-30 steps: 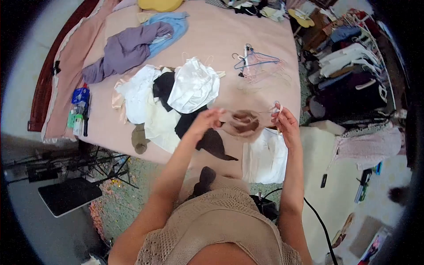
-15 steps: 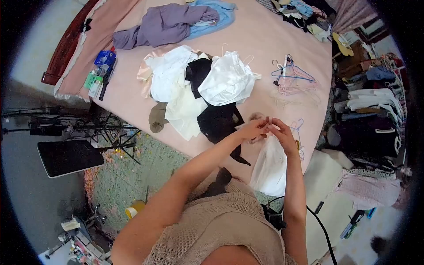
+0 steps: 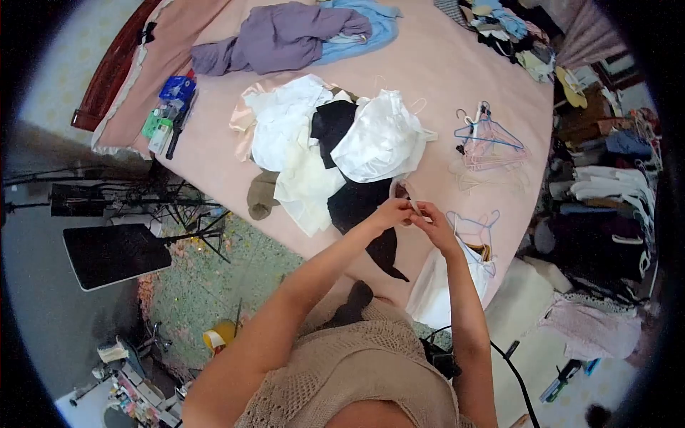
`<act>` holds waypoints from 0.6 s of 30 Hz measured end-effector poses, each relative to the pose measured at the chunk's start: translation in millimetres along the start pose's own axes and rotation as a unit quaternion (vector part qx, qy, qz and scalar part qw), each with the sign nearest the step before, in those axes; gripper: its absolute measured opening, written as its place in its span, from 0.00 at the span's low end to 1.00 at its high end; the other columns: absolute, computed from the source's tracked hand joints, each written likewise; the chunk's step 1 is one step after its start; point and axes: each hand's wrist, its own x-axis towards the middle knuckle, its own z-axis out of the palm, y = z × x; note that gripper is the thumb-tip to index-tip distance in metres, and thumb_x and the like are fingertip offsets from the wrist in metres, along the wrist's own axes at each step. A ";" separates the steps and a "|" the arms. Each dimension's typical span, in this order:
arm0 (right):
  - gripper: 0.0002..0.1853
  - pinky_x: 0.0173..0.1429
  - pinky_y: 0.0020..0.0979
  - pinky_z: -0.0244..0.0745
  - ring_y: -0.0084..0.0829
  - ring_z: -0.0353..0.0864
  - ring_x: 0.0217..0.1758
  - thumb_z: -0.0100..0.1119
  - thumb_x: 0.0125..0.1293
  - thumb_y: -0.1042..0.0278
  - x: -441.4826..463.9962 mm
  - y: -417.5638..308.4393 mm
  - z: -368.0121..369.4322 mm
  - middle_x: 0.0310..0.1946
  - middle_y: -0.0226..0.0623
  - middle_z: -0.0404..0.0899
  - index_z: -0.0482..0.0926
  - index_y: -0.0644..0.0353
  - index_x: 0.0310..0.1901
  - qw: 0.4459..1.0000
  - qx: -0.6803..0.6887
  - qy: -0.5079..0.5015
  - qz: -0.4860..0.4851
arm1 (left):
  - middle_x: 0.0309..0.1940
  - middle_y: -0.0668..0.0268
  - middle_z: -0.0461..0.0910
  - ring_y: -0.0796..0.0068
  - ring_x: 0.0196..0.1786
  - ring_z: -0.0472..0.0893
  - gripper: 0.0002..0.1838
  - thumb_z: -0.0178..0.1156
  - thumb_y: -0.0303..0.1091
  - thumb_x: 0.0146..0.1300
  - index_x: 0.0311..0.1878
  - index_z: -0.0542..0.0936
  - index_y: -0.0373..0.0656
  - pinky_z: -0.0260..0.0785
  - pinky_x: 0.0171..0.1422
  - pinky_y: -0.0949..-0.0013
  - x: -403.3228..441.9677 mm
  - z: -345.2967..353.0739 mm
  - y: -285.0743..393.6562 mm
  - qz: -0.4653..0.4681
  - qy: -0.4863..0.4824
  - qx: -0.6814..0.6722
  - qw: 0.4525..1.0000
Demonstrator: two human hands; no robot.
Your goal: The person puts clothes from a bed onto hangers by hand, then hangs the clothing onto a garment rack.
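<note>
My left hand (image 3: 394,212) and my right hand (image 3: 432,222) meet over the bed's front edge, fingers pinched together. Between them is a small pinkish-brown garment (image 3: 401,191), mostly hidden behind the fingers. Just left of it lies a black garment (image 3: 357,205), with a shiny white camisole (image 3: 382,139) above it. Under my right forearm is a white garment (image 3: 435,289), and a blue and pink hanger (image 3: 474,227) lies beside my right hand.
Several hangers (image 3: 492,143) lie on the pink bed (image 3: 428,50). White clothes (image 3: 289,121), a purple garment (image 3: 278,39) and bottles (image 3: 160,132) are farther left. A black panel on a stand (image 3: 114,255) stands at left, a clothes rack (image 3: 614,185) at right.
My hands have come together from wide apart, and the pinkish-brown garment is no longer stretched between them. The view has turned, shifting the bed and showing the hanger beside my right hand.
</note>
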 end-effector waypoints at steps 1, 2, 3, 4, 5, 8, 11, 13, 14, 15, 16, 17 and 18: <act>0.19 0.51 0.27 0.70 0.26 0.75 0.45 0.58 0.60 0.68 6.3 -1.1 0.2 0.42 0.33 0.74 0.68 0.62 0.52 1.000 -0.009 0.011 -0.011 | 0.30 0.71 0.77 0.83 0.33 0.73 0.10 0.53 0.30 0.61 0.42 0.78 0.38 0.66 0.39 0.78 3.1 -3.0 3.6 0.018 -0.014 -0.027 0.999; 0.19 0.51 0.27 0.70 0.26 0.75 0.45 0.58 0.60 0.68 14.2 1.2 -1.7 0.42 0.33 0.74 0.68 0.62 0.52 1.000 -0.008 -0.001 -0.011 | 0.30 0.71 0.77 0.83 0.33 0.73 0.10 0.53 0.30 0.61 0.42 0.78 0.38 0.66 0.39 0.78 7.1 -6.0 7.6 0.016 -0.002 -0.029 0.999; 0.20 0.51 0.27 0.70 0.25 0.74 0.47 0.57 0.60 0.69 22.6 6.0 -6.3 0.43 0.32 0.74 0.68 0.62 0.53 1.000 0.006 0.003 -0.023 | 0.30 0.72 0.76 0.83 0.33 0.73 0.10 0.53 0.30 0.61 0.42 0.78 0.38 0.66 0.39 0.78 10.3 -8.0 16.1 0.029 -0.003 -0.022 0.999; 0.20 0.52 0.27 0.70 0.25 0.72 0.48 0.57 0.60 0.69 30.5 4.2 -7.4 0.45 0.31 0.73 0.68 0.62 0.54 0.999 0.020 0.008 -0.036 | 0.30 0.72 0.76 0.83 0.33 0.73 0.10 0.53 0.31 0.61 0.43 0.77 0.37 0.66 0.39 0.78 13.9 -9.7 26.0 0.041 -0.004 -0.015 0.999; 0.21 0.52 0.28 0.70 0.24 0.70 0.51 0.57 0.60 0.70 37.5 2.0 -11.1 0.49 0.30 0.71 0.67 0.61 0.55 0.999 0.015 0.013 -0.045 | 0.30 0.72 0.76 0.83 0.33 0.73 0.10 0.53 0.31 0.61 0.43 0.77 0.37 0.66 0.39 0.78 18.2 -11.6 36.2 0.041 0.006 -0.016 0.999; 0.23 0.54 0.28 0.69 0.24 0.69 0.52 0.57 0.60 0.71 63.0 -6.5 -13.0 0.52 0.31 0.68 0.65 0.60 0.58 0.996 0.032 0.037 -0.073 | 0.31 0.71 0.76 0.83 0.33 0.73 0.10 0.53 0.31 0.62 0.43 0.77 0.38 0.66 0.39 0.79 36.1 -19.6 54.6 0.100 0.011 -0.065 0.993; 0.27 0.56 0.28 0.67 0.25 0.68 0.54 0.57 0.60 0.72 89.4 -17.6 -10.0 0.54 0.33 0.66 0.61 0.60 0.61 0.994 0.008 0.037 -0.104 | 0.33 0.70 0.76 0.82 0.35 0.73 0.09 0.53 0.31 0.62 0.43 0.76 0.38 0.66 0.40 0.79 55.3 -37.0 59.5 0.112 0.057 -0.120 0.985; 0.28 0.57 0.29 0.66 0.28 0.67 0.55 0.57 0.60 0.72 102.4 -25.6 -5.0 0.56 0.35 0.65 0.60 0.59 0.61 0.992 -0.022 0.041 -0.119 | 0.36 0.69 0.76 0.81 0.38 0.73 0.10 0.53 0.31 0.62 0.45 0.75 0.39 0.66 0.42 0.77 61.6 -50.8 63.9 0.133 0.088 -0.092 0.983; 0.28 0.57 0.29 0.66 0.28 0.67 0.55 0.57 0.60 0.72 106.3 -27.5 -0.1 0.56 0.35 0.65 0.60 0.59 0.61 0.992 -0.023 0.039 -0.117 | 0.36 0.69 0.76 0.81 0.38 0.73 0.10 0.53 0.31 0.62 0.45 0.75 0.39 0.66 0.42 0.77 62.7 -58.3 64.7 0.132 0.090 -0.094 0.983; 0.28 0.58 0.29 0.66 0.28 0.67 0.55 0.57 0.60 0.72 109.5 -28.4 4.9 0.56 0.35 0.65 0.60 0.60 0.62 0.995 0.010 0.024 -0.093 | 0.37 0.69 0.76 0.80 0.39 0.74 0.11 0.53 0.31 0.62 0.47 0.74 0.40 0.66 0.44 0.76 63.0 -67.9 62.6 0.132 0.122 -0.112 0.977; 0.29 0.58 0.29 0.66 0.29 0.67 0.55 0.58 0.59 0.72 112.6 -27.5 7.3 0.56 0.35 0.64 0.59 0.60 0.62 0.997 0.043 0.010 -0.069 | 0.38 0.68 0.76 0.79 0.41 0.74 0.13 0.53 0.30 0.61 0.49 0.73 0.40 0.66 0.46 0.76 60.9 -77.0 61.9 0.131 0.153 -0.130 0.971; 0.31 0.57 0.30 0.66 0.29 0.67 0.56 0.59 0.58 0.70 119.4 -15.0 8.9 0.56 0.36 0.65 0.58 0.59 0.63 0.997 0.011 0.012 -0.080 | 0.40 0.67 0.76 0.78 0.45 0.74 0.16 0.54 0.31 0.60 0.52 0.71 0.42 0.65 0.49 0.73 56.1 -88.8 59.8 0.092 0.167 -0.177 0.966; 0.31 0.57 0.30 0.66 0.29 0.67 0.56 0.59 0.58 0.70 118.4 -12.6 11.3 0.56 0.36 0.65 0.58 0.59 0.63 0.997 0.010 0.013 -0.076 | 0.43 0.67 0.76 0.76 0.46 0.75 0.18 0.53 0.33 0.59 0.54 0.70 0.46 0.64 0.51 0.72 54.5 -103.8 53.5 0.073 0.171 -0.193 0.963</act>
